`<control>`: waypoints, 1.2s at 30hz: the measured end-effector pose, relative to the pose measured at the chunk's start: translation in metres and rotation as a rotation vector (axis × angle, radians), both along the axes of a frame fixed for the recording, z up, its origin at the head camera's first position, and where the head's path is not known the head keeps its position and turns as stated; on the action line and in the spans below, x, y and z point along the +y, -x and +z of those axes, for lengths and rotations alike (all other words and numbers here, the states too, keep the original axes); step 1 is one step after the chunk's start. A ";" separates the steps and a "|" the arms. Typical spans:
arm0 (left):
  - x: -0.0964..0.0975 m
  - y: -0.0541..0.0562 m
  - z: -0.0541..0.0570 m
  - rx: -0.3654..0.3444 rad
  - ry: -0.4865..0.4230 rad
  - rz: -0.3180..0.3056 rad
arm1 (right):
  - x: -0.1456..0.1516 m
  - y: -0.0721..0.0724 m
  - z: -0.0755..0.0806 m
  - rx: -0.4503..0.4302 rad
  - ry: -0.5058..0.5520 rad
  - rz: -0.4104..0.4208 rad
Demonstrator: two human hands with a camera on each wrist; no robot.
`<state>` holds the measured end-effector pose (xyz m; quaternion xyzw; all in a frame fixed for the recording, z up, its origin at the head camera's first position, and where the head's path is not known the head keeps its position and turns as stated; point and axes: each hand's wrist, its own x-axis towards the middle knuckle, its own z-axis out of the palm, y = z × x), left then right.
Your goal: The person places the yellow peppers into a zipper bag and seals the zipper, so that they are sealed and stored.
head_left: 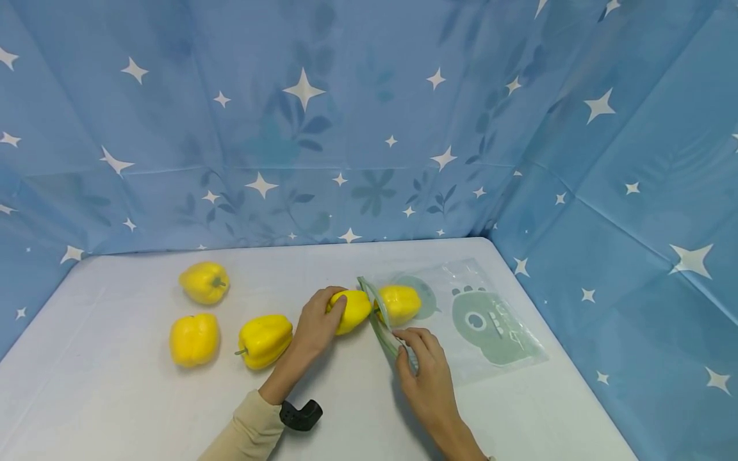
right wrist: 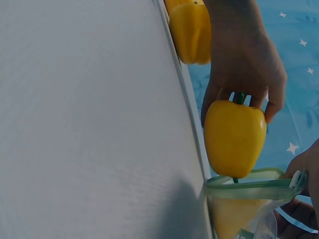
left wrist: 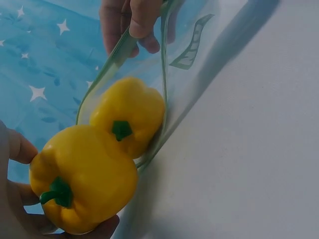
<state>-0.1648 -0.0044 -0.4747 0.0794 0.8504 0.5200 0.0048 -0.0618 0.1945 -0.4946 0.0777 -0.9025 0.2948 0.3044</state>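
Note:
My left hand (head_left: 320,320) grips a yellow bell pepper (head_left: 353,312) by its stem end, fingers and thumb spread round its sides. The pepper's far end is right at the mouth of a clear zip bag (head_left: 450,358) with green edging. Inside the bag, just past the opening, lies another yellow bell pepper (head_left: 399,304), its green stem (left wrist: 121,130) facing the mouth. With thumb and fingers my right hand (head_left: 425,371) pinches the near side of the bag's rim, and the mouth gapes. A white slider (right wrist: 297,180) sits on the rim beside that hand.
Three more yellow bell peppers lie on the white table left of my hands: one at the back (head_left: 204,282), one below it (head_left: 195,340) and one (head_left: 265,341) beside my left wrist. A black wrist device (head_left: 301,415) sits at the left sleeve. Blue star-patterned curtains (head_left: 259,128) border the table.

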 end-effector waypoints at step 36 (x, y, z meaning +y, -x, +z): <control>0.023 -0.022 -0.012 0.357 0.201 0.012 | 0.001 -0.001 -0.001 0.069 0.049 0.085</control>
